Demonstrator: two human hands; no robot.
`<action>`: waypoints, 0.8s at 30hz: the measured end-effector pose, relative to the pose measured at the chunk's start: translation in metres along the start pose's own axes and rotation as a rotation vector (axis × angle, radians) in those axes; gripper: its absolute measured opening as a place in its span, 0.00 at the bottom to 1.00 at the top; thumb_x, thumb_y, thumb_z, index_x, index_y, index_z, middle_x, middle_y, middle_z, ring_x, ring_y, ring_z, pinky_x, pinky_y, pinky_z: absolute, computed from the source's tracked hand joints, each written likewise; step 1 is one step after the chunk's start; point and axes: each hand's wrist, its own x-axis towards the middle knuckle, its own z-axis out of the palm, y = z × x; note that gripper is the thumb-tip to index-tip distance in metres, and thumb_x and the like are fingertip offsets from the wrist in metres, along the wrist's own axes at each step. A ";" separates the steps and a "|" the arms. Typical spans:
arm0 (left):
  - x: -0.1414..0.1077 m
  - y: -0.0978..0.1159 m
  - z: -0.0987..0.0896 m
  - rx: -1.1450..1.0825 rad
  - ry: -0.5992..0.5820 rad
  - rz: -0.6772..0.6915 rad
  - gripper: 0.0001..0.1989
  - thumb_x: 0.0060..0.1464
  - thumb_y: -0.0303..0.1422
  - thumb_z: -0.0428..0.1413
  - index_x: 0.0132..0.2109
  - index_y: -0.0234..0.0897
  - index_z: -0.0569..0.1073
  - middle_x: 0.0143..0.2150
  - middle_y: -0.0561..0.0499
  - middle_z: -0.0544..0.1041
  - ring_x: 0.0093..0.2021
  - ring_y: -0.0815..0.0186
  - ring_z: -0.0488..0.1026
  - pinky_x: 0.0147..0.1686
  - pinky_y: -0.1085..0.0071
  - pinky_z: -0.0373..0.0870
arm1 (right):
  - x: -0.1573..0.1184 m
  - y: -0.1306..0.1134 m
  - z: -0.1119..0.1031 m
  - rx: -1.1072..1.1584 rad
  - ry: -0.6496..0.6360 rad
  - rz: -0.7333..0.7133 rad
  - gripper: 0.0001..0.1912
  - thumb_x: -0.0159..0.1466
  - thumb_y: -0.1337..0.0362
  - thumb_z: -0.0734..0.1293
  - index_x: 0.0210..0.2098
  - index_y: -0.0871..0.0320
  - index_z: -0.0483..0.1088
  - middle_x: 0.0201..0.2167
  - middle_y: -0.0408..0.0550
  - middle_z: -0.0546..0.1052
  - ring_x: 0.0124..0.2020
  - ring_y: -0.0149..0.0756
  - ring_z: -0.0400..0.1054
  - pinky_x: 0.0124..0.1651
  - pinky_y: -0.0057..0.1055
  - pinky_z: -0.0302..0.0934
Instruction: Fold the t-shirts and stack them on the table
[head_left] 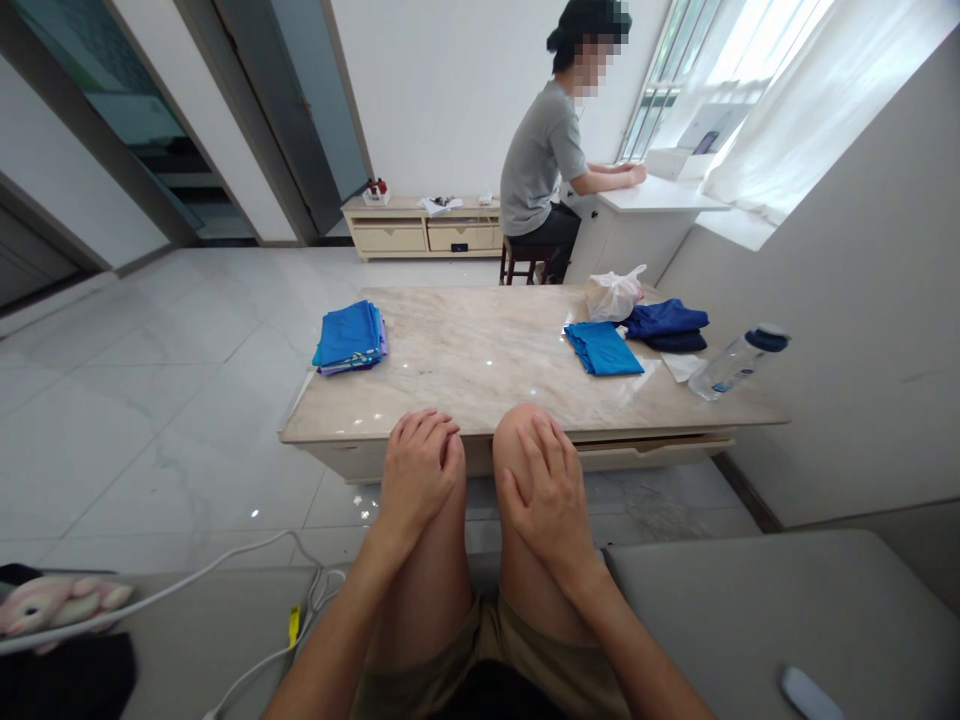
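Note:
My left hand [420, 462] rests over my left knee, fingers stretched out and holding nothing. On the right knee lies my right hand [547, 480], flat with its fingers a little apart. Beyond my knees stands a low marble-topped table [480, 340]. A stack of folded cloth [349, 336], mostly blue with some purple, sits at its left end. Toward the right are a folded bright blue cloth [604, 349] and a darker blue bundle of cloth [666, 324]. Neither hand touches any of the cloth.
A clear water bottle [731, 368], a white plastic bag [613, 294] and a white paper [681, 367] are on the table's right side. A person [544, 160] sits at a white desk [652, 194]. A white cable [225, 557] and a plush toy [64, 603] lie on the sofa at left.

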 end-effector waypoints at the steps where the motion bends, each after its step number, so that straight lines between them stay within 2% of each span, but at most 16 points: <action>1: 0.000 0.000 0.000 0.000 -0.002 -0.002 0.14 0.71 0.30 0.53 0.50 0.42 0.84 0.57 0.45 0.87 0.65 0.50 0.78 0.73 0.44 0.65 | 0.000 0.000 0.000 0.001 0.000 0.000 0.35 0.74 0.63 0.68 0.79 0.55 0.60 0.80 0.59 0.62 0.80 0.59 0.54 0.76 0.64 0.61; 10: 0.000 0.000 -0.001 -0.011 -0.009 -0.012 0.14 0.71 0.31 0.52 0.50 0.42 0.84 0.57 0.45 0.87 0.65 0.50 0.78 0.73 0.44 0.65 | 0.000 0.000 -0.001 0.012 0.000 0.003 0.37 0.74 0.63 0.67 0.80 0.52 0.58 0.80 0.58 0.62 0.80 0.59 0.55 0.76 0.66 0.61; 24: 0.000 -0.001 -0.001 -0.002 -0.003 -0.008 0.13 0.72 0.31 0.53 0.50 0.42 0.83 0.57 0.46 0.87 0.65 0.50 0.78 0.73 0.44 0.65 | -0.001 0.002 0.001 -0.002 0.001 -0.004 0.37 0.74 0.63 0.67 0.80 0.54 0.58 0.80 0.59 0.62 0.80 0.60 0.54 0.76 0.66 0.61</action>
